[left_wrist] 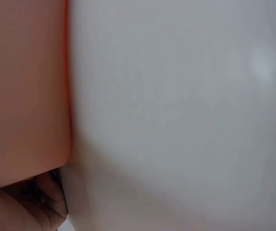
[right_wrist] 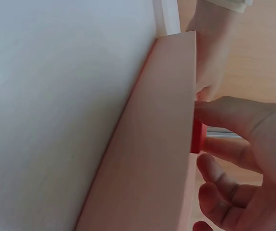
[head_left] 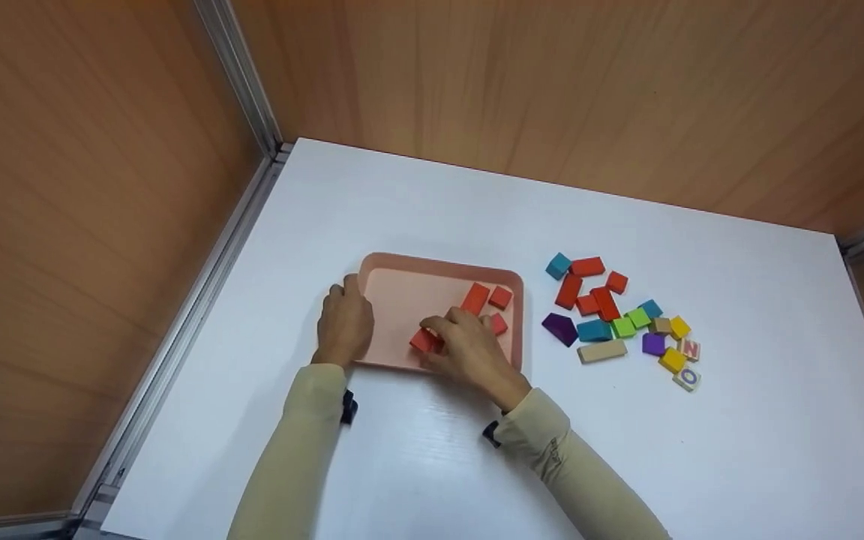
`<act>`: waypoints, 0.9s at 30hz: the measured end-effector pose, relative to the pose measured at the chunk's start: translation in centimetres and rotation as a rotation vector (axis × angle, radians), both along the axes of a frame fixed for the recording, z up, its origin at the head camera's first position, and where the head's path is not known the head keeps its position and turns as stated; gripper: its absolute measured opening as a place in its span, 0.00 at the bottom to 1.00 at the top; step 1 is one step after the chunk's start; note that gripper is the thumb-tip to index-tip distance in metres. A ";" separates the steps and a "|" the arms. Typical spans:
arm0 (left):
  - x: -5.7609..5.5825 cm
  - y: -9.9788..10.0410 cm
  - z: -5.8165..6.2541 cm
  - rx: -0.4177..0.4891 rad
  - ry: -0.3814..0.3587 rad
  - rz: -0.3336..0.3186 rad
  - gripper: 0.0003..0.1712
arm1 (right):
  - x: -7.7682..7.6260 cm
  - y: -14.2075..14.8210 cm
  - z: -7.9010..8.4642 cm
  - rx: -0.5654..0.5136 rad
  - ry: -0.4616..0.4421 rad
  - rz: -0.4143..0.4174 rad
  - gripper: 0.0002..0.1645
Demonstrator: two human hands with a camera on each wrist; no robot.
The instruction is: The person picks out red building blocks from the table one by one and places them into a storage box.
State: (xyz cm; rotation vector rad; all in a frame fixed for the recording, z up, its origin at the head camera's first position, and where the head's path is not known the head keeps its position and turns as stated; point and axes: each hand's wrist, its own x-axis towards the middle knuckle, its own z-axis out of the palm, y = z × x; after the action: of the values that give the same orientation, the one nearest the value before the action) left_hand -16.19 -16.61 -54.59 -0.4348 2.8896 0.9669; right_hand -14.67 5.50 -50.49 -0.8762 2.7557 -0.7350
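A shallow pink tray (head_left: pixel 402 285) lies on the white table. My left hand (head_left: pixel 346 322) grips its left side, with curled fingers at the wall; in the left wrist view part of that hand (left_wrist: pixel 36 207) shows beside the tray's corner. Over the tray's front part, my right hand (head_left: pixel 469 349) pinches a red block (head_left: pixel 424 340) between thumb and fingers. The right wrist view shows this red block (right_wrist: pixel 198 137) partly hidden behind the tray wall (right_wrist: pixel 152 130). Beyond the right hand's fingers, a long red block (head_left: pixel 475 298) and a small red cube (head_left: pixel 501 298) lie in the tray, with another red block (head_left: pixel 499 324) by the knuckles.
Right of the tray lies a loose group of blocks: several red ones (head_left: pixel 568 291), a purple one (head_left: pixel 560 328), blue (head_left: pixel 594 331), green (head_left: pixel 623 328), yellow (head_left: pixel 673 360), a plain wooden bar (head_left: pixel 602 352) and letter blocks (head_left: pixel 688 378). Wooden panels (head_left: pixel 552 90) wall the table's back and left.
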 end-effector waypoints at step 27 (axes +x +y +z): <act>0.1 0.0 0.1 -0.032 0.023 -0.014 0.24 | -1.0 0.2 -0.4 0.016 -0.130 0.035 0.24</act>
State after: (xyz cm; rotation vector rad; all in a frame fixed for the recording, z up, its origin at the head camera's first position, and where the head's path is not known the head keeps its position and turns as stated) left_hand -16.13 -16.65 -54.47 -0.4074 2.9280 0.9313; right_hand -15.72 5.75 -50.85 -0.8401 2.6230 -0.7350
